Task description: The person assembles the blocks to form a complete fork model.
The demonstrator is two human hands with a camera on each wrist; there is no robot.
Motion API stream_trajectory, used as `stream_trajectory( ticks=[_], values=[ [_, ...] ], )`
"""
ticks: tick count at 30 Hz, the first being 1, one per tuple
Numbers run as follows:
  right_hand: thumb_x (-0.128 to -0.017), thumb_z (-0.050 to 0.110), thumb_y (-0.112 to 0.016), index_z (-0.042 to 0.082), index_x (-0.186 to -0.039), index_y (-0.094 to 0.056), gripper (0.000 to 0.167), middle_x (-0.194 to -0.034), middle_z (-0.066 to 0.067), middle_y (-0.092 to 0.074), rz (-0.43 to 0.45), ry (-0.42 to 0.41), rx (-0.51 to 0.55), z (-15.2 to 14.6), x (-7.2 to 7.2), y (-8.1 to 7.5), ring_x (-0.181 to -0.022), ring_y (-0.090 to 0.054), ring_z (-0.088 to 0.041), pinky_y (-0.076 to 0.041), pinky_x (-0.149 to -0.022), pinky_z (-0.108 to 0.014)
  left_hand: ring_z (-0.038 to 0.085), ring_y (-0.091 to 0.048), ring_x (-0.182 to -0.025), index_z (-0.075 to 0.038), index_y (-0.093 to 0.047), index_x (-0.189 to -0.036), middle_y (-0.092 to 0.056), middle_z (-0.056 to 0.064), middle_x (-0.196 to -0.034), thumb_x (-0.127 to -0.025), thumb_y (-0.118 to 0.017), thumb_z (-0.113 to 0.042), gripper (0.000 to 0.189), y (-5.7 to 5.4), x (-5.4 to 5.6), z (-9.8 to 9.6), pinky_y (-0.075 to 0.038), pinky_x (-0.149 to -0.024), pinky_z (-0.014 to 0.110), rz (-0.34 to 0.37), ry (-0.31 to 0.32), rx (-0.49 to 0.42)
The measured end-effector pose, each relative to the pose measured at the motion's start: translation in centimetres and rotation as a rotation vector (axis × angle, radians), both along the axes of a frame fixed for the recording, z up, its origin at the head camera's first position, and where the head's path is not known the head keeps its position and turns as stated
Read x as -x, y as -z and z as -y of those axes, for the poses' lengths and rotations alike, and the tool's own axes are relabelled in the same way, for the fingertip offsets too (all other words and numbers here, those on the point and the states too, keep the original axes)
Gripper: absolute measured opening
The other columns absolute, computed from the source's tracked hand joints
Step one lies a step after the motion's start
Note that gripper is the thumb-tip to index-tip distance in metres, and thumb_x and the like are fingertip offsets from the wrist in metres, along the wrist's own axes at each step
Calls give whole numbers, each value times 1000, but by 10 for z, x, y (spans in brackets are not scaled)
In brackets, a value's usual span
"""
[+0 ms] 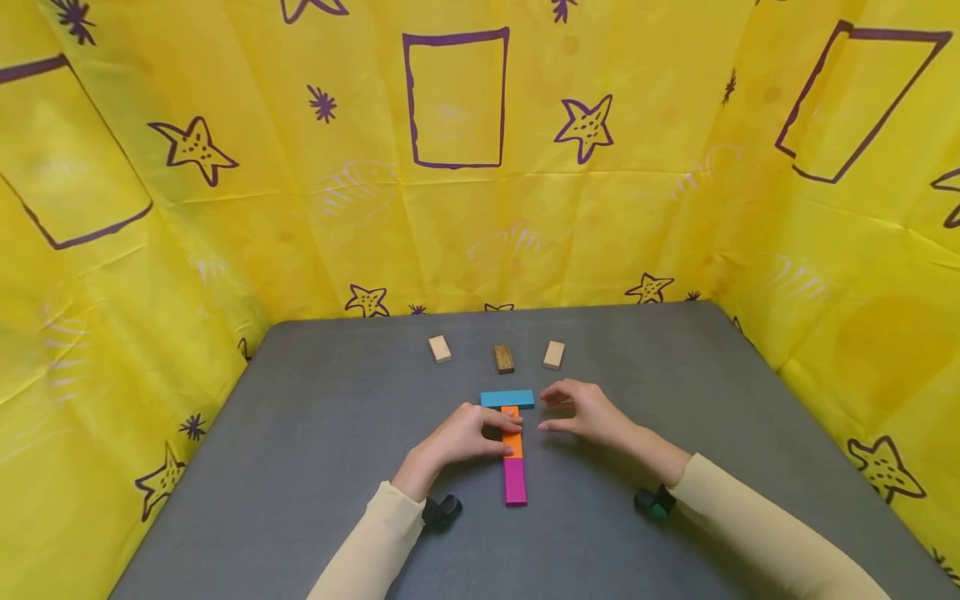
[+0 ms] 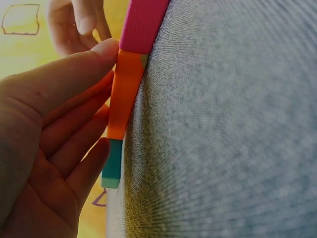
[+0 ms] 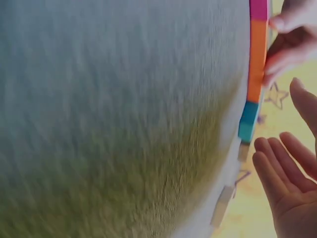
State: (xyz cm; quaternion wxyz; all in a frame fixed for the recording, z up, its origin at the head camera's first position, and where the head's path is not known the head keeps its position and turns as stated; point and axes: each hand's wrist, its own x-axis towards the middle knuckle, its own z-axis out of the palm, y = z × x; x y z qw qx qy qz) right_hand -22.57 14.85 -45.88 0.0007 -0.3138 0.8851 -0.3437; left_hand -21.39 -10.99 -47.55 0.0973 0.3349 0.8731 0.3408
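Lower centre of the frame: one blue block (image 1: 507, 399), one orange block (image 1: 514, 442), one magenta block (image 1: 515, 483) (three). Near centre: two pale wooden blocks (image 1: 439, 349) (image 1: 554, 356), one brown wooden block (image 1: 504, 359) (three). Lower half: one left hand (image 1: 468, 433), one right hand (image 1: 588, 412), one counter (image 1: 315, 450). Bottom edge: two sleeves (image 1: 375, 542) (image 1: 780, 529).

Blue block (image 1: 507, 399) is seen at 12 o'clock of orange block (image 1: 515, 442) | magenta block (image 1: 515, 483) at 6 | beyond, brown-streaked block (image 1: 504, 359) at 12, tan blocks (image 1: 554, 354) at 11 and 1 | table (image 1: 300, 467) coloured grey | cloth (image 1: 465, 100) coloured yellow, printed with purple stars
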Motion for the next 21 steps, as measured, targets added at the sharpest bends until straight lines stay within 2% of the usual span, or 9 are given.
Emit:
stream_trajectory(
  ticks=[7,16,21],
  values=[
    [-73,33,-81,3,-113,-63,53,-108,-11,-67,40,80,-19,-6,20,-4,-99,-66,-23,-54,-87,-38,-1,-59,-110,-24,-71,-115,-65,-20,-115,-79,-76,-34,38,-2,0,0,-47,-96,24,11,-12,10],
    [-71,26,-83,0,-115,-63,54,-110,-15,-67,43,161,8,-12,43,-4,-101,-65,-28,-53,-89,-42,0,-59,-112,-23,-70,-116,-65,-19,-117,-80,-76,-32,37,-4,0,0,-46,-97,25,13,3,13],
    [-71,25,-84,0,-117,-62,56,-108,-15,-65,41,206,-16,-15,55,-3,-101,-64,-30,-52,-89,-44,-1,-58,-113,-24,-70,-116,-64,-20,-117,-80,-75,-33,37,-2,0,0,-45,-98,25,24,2,12]
  ],
)
